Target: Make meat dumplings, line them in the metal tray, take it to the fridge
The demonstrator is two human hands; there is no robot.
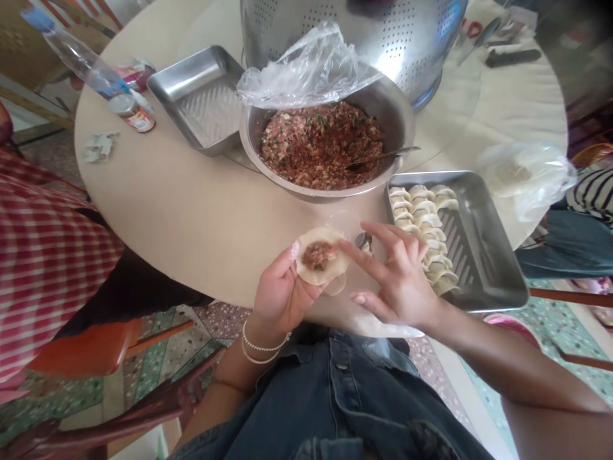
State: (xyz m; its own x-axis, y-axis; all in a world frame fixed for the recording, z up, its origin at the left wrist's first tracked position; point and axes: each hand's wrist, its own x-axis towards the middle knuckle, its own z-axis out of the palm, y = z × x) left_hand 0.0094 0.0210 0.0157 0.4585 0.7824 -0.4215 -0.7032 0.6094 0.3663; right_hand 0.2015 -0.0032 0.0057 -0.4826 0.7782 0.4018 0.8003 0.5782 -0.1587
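Note:
My left hand [280, 291] cups a round dumpling wrapper [322, 257] with a spoonful of meat filling in its middle. My right hand [395, 275] is spread open beside it, index fingertip touching the wrapper's right edge. Just beyond stands a steel bowl [402, 124] full of minced meat filling [320, 144], with a spoon [383, 155] resting in it. A steel tray [483, 255] to the right holds several folded dumplings [428, 230] along its left side.
An empty steel tray [201, 96] and a big colander [383, 32] sit behind the bowl, with a plastic bag [306, 70] draped over its rim. A plastic bottle [81, 61] and small jars lie far left. A person in a red checked shirt [43, 255] sits left; another [589, 211] sits right.

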